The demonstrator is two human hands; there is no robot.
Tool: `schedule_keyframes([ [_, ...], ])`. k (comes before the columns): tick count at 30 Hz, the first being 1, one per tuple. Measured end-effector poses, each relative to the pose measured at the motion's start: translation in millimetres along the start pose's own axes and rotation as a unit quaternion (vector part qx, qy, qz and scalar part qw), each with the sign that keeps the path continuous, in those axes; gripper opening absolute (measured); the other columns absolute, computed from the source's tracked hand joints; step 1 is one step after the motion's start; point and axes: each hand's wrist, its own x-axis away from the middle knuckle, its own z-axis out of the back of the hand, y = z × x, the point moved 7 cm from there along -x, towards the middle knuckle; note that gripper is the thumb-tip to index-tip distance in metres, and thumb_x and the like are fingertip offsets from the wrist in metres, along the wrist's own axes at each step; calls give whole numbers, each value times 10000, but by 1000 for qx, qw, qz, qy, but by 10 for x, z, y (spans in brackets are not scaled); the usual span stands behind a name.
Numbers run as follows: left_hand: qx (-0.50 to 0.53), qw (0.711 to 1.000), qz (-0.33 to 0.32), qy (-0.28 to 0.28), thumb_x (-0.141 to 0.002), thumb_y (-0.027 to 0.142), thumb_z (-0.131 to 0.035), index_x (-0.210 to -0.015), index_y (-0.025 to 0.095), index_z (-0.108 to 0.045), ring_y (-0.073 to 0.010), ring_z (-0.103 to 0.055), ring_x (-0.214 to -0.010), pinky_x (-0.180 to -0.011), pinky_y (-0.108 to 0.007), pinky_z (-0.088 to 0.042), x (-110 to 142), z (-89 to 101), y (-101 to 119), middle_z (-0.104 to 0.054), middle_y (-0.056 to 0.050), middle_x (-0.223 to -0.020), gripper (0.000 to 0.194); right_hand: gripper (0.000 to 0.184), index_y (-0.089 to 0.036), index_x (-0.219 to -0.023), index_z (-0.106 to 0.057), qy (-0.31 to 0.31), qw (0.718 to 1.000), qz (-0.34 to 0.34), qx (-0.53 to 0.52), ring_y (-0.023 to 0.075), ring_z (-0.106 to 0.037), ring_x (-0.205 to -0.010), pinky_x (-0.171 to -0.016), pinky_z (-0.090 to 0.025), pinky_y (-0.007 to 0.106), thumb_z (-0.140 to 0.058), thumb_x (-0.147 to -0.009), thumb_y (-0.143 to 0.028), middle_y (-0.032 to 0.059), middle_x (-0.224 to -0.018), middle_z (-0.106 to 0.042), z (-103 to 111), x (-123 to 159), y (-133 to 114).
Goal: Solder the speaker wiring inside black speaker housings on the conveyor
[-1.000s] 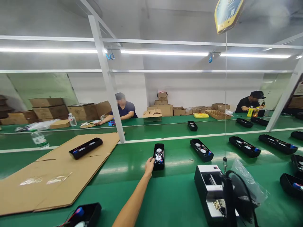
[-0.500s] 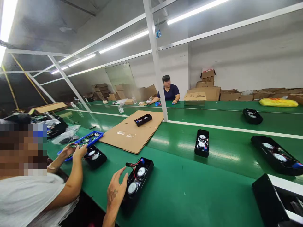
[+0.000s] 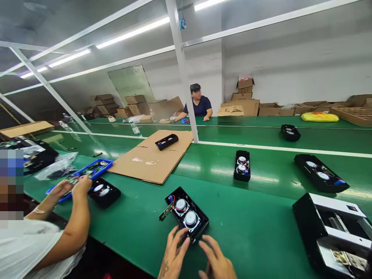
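Note:
A black speaker housing (image 3: pixel 187 215) with two round drivers, red wires and a small green circuit board at its left end lies on the green belt in front of me. My left hand (image 3: pixel 173 257) touches its near end with fingers stretched out. My right hand (image 3: pixel 216 261) hovers just right of that end, fingers spread, holding nothing.
A co-worker's hands (image 3: pixel 71 188) work at a second housing (image 3: pixel 103 192) beside a blue tray (image 3: pixel 99 166) on the left. Further housings (image 3: pixel 241 166) (image 3: pixel 321 172) lie on the belt; a cardboard sheet (image 3: pixel 151 159) carries another. A black-and-white machine (image 3: pixel 334 226) stands at right. Another person sits beyond.
The housing has been drawn closer and turned so it points away from me. My right hand has come into view beside my left at its near end.

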Motion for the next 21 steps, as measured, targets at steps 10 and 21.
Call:
schedule_keyframes([
  [10, -29, 999, 1, -16, -770, 963, -580, -1001, 264, -858, -359, -777, -1178, -1089, -453, -616, -120, 286, -31, -843, -104, -1166, 787, 348, -233, -1117, -711, -128, 981, 14, 146, 264, -769, -983, -841, -615, 334, -677, -800, -93, 56, -1236, -751, 162, -539, -66],
  [21, -39, 984, -105, -139, -835, 919, -579, -795, 302, -844, -307, -829, -968, -976, -394, -678, -122, -625, 294, -862, -59, -999, 673, 375, -269, -1015, -701, -92, 961, -33, 259, 238, -762, -994, -872, -640, 362, -464, -877, -14, 49, -1306, -755, 2025, 1191, 797],
])
